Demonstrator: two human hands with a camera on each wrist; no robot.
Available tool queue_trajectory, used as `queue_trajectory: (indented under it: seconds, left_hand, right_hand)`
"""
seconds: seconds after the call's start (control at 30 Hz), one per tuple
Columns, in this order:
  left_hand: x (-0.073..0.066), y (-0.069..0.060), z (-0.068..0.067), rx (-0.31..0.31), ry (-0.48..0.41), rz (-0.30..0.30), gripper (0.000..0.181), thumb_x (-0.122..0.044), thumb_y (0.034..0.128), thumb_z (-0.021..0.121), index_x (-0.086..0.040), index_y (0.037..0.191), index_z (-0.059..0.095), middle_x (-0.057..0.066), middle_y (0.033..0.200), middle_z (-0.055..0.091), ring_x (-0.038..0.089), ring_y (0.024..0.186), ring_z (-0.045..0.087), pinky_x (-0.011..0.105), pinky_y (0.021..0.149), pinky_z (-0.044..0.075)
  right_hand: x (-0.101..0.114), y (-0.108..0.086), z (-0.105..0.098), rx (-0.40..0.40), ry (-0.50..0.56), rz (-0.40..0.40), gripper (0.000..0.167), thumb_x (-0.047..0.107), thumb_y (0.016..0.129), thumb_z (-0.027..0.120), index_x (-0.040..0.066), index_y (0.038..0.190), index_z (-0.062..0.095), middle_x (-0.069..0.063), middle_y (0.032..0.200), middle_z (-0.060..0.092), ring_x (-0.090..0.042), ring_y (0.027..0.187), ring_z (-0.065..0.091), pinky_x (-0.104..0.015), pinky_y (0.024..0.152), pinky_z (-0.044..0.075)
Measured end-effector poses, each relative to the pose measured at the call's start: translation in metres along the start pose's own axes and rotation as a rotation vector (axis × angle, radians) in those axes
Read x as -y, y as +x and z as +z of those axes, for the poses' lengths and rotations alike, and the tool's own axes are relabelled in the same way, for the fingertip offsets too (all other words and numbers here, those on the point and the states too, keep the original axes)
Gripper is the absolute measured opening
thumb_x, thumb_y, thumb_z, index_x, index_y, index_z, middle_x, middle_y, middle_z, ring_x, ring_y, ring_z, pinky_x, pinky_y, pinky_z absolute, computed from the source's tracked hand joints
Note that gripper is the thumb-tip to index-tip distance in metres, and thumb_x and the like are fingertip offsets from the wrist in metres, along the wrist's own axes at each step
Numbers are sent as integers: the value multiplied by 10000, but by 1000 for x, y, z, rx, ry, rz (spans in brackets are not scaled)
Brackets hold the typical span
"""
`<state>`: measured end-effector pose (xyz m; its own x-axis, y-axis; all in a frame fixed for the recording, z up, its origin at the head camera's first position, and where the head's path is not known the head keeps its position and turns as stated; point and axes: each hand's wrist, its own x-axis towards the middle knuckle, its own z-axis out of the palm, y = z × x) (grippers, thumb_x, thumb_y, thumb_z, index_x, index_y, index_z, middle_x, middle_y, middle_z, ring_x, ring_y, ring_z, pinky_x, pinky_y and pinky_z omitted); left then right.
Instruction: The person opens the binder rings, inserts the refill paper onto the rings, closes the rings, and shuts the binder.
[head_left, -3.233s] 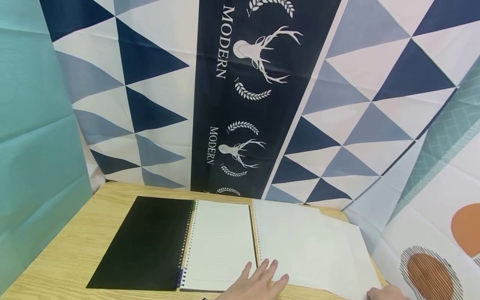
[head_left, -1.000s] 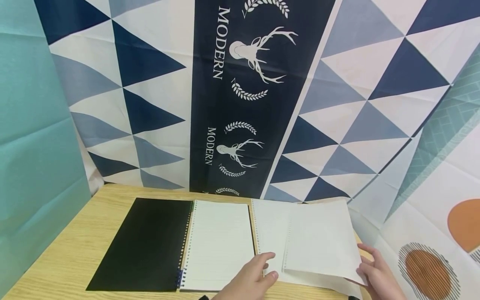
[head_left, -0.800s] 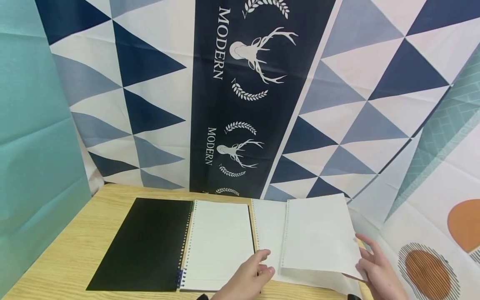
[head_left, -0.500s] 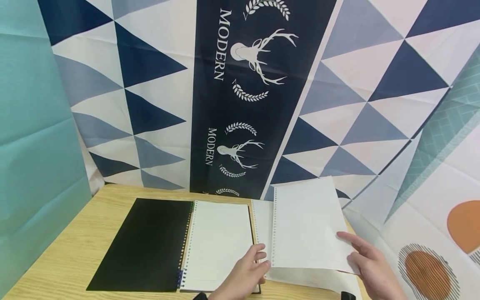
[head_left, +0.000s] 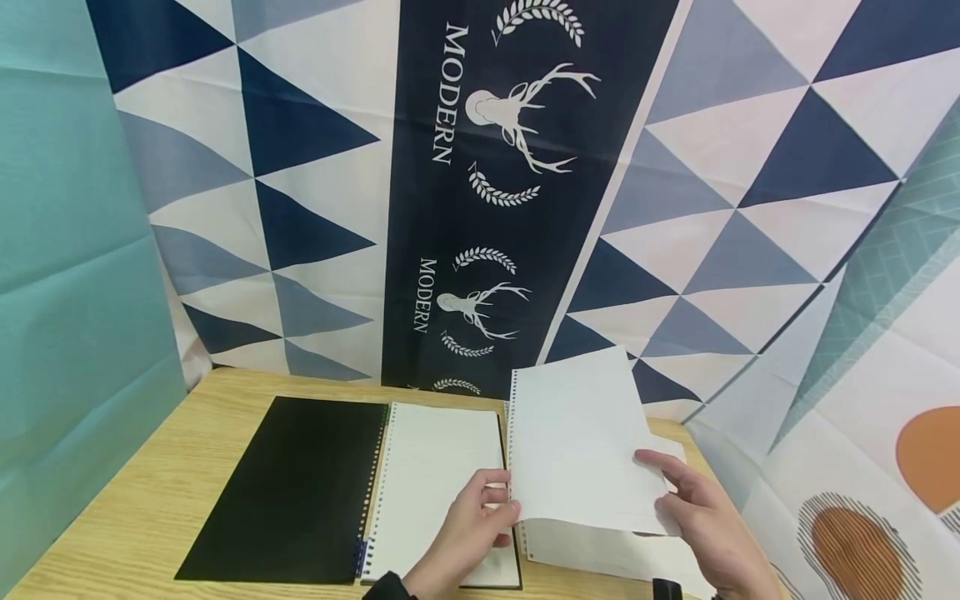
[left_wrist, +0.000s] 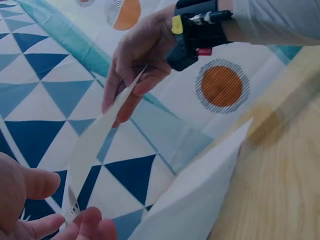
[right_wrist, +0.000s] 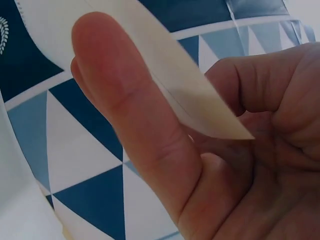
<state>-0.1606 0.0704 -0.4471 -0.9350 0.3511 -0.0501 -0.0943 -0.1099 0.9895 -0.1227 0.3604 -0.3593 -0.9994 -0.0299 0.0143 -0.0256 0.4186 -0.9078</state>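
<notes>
My right hand (head_left: 705, 521) holds a white loose-leaf sheet (head_left: 573, 442) with a punched left edge, gripping it by its right side. In the right wrist view the sheet's corner passes behind the fingers of that hand. The sheet is raised and tilted above more white paper (head_left: 592, 550) on the table. My left hand (head_left: 465, 521) is at the punched edge, thumb and fingers on either side of it. In the left wrist view the thumb stands apart from the sheet (left_wrist: 95, 140), whose lower edge meets the fingertips.
An open ring notebook lies to the left, with a black cover (head_left: 285, 492) and a lined page (head_left: 442, 467) partly under my left hand. The wooden table (head_left: 127, 508) ends against a patterned cloth (head_left: 315, 208) at the back. A teal cloth (head_left: 67, 292) hangs at left.
My right hand has lifted the sheet off the other paper and carried it left, toward the notebook. My left hand has risen from the table to the punched edge.
</notes>
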Motion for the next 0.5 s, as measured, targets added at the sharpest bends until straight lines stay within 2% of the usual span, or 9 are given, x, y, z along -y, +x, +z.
queue_trajectory:
  seconds: [0.17, 0.3, 0.4, 0.5]
  left_hand:
    - [-6, 2, -13, -68, 28, 9, 321, -171, 961, 664, -42, 1241, 576, 94, 1069, 633, 141, 759, 613, 318, 661, 573]
    - [-13, 3, -27, -69, 96, 17, 302, -129, 925, 686, -49, 1207, 612, 114, 1118, 633, 135, 678, 615, 293, 635, 566]
    - [-19, 2, -38, -48, 192, 24, 322, -86, 894, 686, -70, 1213, 644, 131, 1182, 632, 129, 624, 607, 278, 593, 545]
    - [-28, -3, -49, -23, 352, 42, 371, -54, 868, 669, -73, 1239, 664, 154, 1247, 637, 136, 572, 607, 269, 524, 481]
  right_hand:
    - [5, 3, 9, 37, 27, -18, 590, -108, 922, 428, -27, 1505, 384, -37, 1305, 563, -127, 919, 697, -289, 768, 574]
    - [13, 6, 19, 45, 33, -1, 602, -109, 919, 424, 6, 1509, 398, -211, 1444, 463, -163, 933, 718, -310, 779, 588]
    - [19, 10, 27, 62, 17, 14, 617, -117, 904, 428, 20, 1505, 414, -267, 1500, 408, -176, 921, 711, -307, 759, 581]
    - [23, 14, 35, 84, -9, 33, 624, -120, 890, 447, 29, 1495, 437, -261, 1517, 406, -186, 907, 690, -299, 727, 563]
